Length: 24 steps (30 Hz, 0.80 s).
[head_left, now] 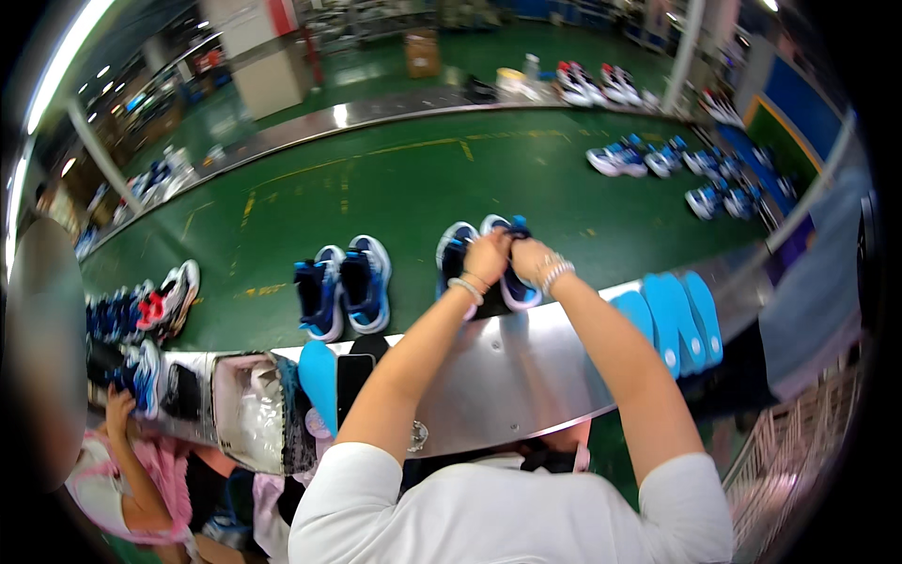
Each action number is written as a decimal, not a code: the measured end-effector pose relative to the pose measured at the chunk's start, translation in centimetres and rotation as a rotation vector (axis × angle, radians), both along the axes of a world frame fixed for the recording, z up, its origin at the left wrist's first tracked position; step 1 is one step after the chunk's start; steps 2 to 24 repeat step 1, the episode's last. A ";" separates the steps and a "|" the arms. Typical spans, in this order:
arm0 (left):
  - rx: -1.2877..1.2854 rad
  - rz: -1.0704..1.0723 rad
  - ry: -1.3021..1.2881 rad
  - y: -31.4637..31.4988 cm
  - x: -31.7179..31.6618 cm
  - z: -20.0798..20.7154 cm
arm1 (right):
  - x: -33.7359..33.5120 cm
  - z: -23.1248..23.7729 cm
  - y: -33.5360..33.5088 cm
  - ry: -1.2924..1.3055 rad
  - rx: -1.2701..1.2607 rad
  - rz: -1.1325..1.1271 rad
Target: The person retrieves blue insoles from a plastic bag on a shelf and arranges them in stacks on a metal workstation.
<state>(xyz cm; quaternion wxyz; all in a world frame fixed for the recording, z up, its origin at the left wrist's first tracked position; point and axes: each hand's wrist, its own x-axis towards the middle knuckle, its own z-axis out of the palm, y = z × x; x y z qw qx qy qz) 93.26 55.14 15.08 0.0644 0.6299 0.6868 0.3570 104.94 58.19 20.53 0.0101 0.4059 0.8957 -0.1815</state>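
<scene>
In front of me on the green belt stands a pair of dark blue sneakers with white soles. My left hand and my right hand meet over the right sneaker, with fingers closed at its upper opening. Their fingertips are partly hidden, so the exact part they pinch is unclear. Beside my left hand stands the other sneaker, partly covered by my wrist. To the left is a second pair, a dark blue sneaker next to a similar sneaker.
Light blue insoles lie on the metal ledge at right. Left on it are a blue insole, a dark phone and a box with clear plastic. A co-worker's hand touches a sneaker. More shoes stand far right.
</scene>
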 end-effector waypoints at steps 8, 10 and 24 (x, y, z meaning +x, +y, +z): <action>0.026 0.044 0.009 0.3 -1.6 1.0 | -1.7 1.0 0.6 0.009 0.026 0.044; 0.026 0.044 0.009 0.3 -1.6 1.0 | -1.7 1.0 0.6 0.009 0.026 0.044; 0.026 0.044 0.009 0.3 -1.6 1.0 | -1.7 1.0 0.6 0.009 0.026 0.044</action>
